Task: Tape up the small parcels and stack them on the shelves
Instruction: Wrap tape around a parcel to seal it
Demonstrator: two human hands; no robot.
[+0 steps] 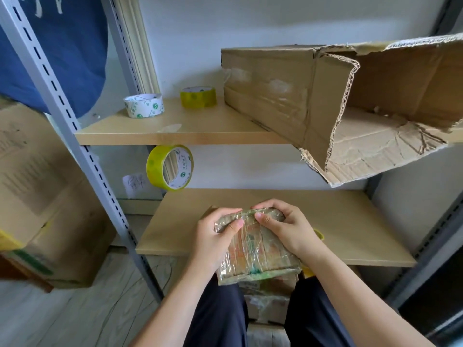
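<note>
A small flat parcel (255, 249), brown and wrapped in clear tape, is held over the front edge of the lower shelf (338, 221). My left hand (213, 236) grips its left side with the thumb pressed on the top. My right hand (285, 226) grips its right far corner, thumb on the tape. A yellow tape roll (170, 167) stands on edge at the back left of the lower shelf. On the upper shelf (175, 131) lie a white tape roll (143, 105) and a second yellow roll (198, 97). More small parcels (266, 304) lie between my legs.
A large torn cardboard box (325, 103) lies on its side on the upper shelf, overhanging its edge. Grey slotted shelf posts (82, 146) rise at the left. A big carton (42, 196) stands on the floor at left. Blue cloth (57, 46) hangs top left.
</note>
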